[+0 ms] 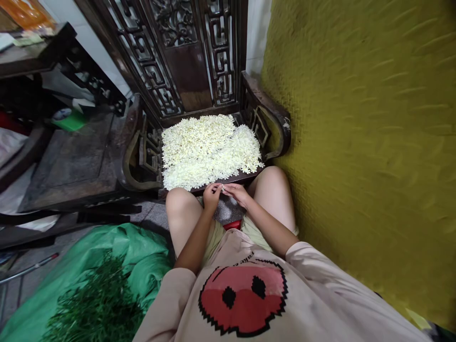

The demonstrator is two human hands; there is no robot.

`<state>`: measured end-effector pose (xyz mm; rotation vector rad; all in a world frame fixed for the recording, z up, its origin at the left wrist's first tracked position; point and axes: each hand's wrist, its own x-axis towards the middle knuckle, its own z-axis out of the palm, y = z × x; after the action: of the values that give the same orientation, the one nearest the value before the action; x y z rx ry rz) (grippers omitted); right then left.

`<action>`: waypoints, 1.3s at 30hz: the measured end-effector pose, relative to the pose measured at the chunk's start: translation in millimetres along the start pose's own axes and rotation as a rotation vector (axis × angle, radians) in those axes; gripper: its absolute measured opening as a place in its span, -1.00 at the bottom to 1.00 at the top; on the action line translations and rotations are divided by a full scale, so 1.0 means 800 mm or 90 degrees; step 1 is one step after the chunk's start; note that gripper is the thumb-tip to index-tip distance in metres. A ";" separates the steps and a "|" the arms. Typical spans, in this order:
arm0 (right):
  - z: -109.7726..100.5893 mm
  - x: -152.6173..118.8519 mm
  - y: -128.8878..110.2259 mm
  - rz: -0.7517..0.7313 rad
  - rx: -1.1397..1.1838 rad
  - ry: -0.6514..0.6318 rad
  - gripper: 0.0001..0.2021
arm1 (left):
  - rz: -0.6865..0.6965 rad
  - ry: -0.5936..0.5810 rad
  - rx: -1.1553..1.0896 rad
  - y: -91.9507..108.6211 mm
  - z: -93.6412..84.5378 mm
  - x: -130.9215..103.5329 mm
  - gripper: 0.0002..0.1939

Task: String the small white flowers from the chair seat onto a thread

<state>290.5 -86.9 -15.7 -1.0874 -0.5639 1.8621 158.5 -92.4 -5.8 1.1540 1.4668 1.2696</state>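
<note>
Pinches a small white piece (223, 188) between left hand (211, 194) and right hand (237, 192), just on the near side of white flowers (206, 148) spread over a dark chair (194, 71). Wears, nearer, a pale shirt (320, 294) with curved lettering (248, 257), partly unreadable.

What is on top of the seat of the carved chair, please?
Small whitish flowers are spread over most of the seat, whose dark front edge shows. What lies directly beneath the flowers is covered and cannot be seen.
</note>
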 end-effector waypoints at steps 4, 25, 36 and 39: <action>-0.005 0.007 0.008 -0.055 -0.021 0.024 -0.75 | -0.095 -0.043 -0.103 -0.004 0.007 0.002 -0.80; -0.005 0.006 0.008 -0.111 -0.068 0.027 -0.69 | -0.306 -0.050 -0.285 -0.024 0.008 0.010 -0.64; -0.003 0.007 0.008 -0.107 -0.044 0.035 -0.71 | -0.303 -0.049 -0.259 -0.025 0.009 0.012 -0.63; -0.003 0.008 0.008 -0.094 -0.025 0.033 -0.70 | -0.280 -0.053 -0.249 -0.025 0.010 0.012 -0.61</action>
<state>288.4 -85.1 -24.8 -1.0881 -0.6360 1.6968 162.2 -82.6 -26.6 0.5785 1.2490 1.1157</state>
